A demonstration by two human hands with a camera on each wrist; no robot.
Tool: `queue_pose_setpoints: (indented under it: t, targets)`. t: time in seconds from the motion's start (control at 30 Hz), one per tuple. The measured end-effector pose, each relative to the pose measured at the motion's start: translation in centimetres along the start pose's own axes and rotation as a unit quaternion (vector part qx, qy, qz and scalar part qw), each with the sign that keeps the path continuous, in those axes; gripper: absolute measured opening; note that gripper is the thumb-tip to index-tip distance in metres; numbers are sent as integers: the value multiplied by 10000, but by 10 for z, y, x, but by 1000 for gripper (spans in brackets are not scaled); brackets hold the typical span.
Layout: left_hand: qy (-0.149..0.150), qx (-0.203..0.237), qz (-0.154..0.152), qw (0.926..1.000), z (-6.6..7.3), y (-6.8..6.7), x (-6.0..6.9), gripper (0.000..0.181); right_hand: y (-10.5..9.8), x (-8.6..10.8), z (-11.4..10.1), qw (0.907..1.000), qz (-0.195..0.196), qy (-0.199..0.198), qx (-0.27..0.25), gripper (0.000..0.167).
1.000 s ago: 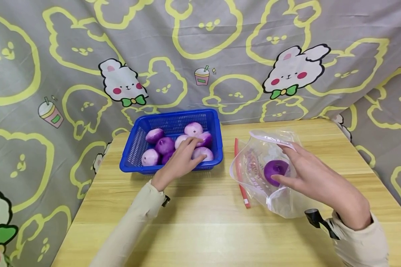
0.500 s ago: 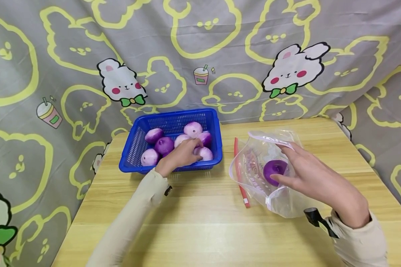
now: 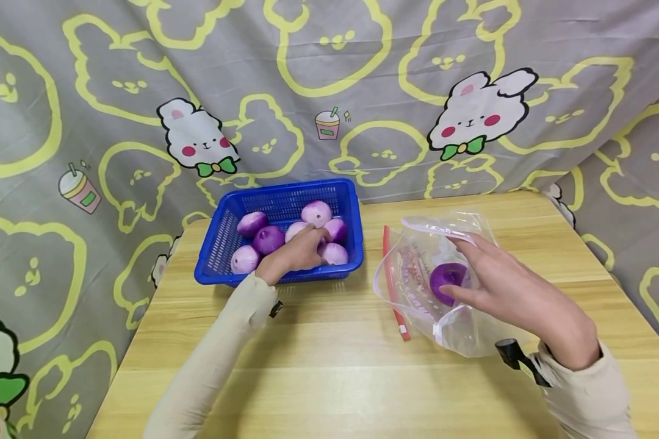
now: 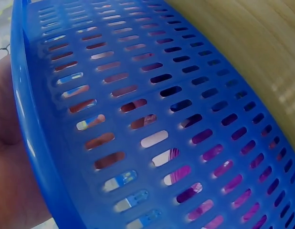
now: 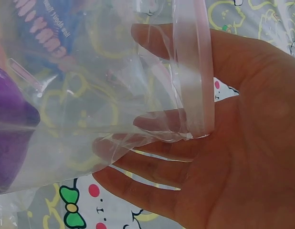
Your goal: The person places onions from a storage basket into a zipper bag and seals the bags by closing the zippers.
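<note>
In the head view my left hand is down inside the blue basket, thumb and fingers curled round an onion mostly hidden beneath it. A pale onion lies right beside the fingertips. In the left wrist view the basket's slotted wall covers most of the hand. My right hand has its thumb and fingers spread at the mouth of a clear bag, which has one purple onion in it. Its straight fingers lie partly inside the bag in the right wrist view.
Several other purple and pale onions lie in the basket. A red strip runs along the bag's left side on the wooden table. Behind the table hangs a grey patterned cloth.
My left hand has lowered among the onions at the basket's right side, and its fingers have curled in. The right hand and the bag keep nearly the same position.
</note>
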State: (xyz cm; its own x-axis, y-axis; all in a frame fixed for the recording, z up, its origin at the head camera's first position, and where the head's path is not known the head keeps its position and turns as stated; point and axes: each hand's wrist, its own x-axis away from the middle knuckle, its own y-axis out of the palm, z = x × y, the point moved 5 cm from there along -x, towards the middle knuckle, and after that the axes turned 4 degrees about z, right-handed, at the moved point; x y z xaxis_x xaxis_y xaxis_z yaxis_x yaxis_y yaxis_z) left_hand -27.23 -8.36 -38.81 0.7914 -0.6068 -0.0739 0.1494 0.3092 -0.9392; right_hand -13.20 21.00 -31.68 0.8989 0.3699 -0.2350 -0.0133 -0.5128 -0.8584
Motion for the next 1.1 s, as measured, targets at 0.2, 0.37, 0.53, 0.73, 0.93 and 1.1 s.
queue_pose_setpoints:
  t: [0.2, 0.37, 0.53, 0.73, 0.93, 1.1]
  targets:
    - [-94, 321, 106, 9994, 2, -5, 4, 45, 0, -1, 0, 10000, -72, -35, 6, 75]
    - [-88, 462, 690, 9965, 8, -19, 9, 52, 1, -2, 3, 9999, -144, -10, 13, 78]
    - [173, 669, 1277, 9894, 24, -33, 17, 54, 1, -2, 5, 9999, -110, -10, 20, 78]
    - [636, 602, 1778, 9802, 55, -46, 30, 53, 2, -3, 8, 9998, -145, 68, 74, 78]
    - [1003, 605, 2184, 9688, 85, -57, 43, 54, 2, -4, 9, 9998, -157, 108, 50, 79]
    - [1394, 754, 2255, 9613, 111, -59, 51, 54, 3, -4, 9, 9998, -143, 143, 9, 80]
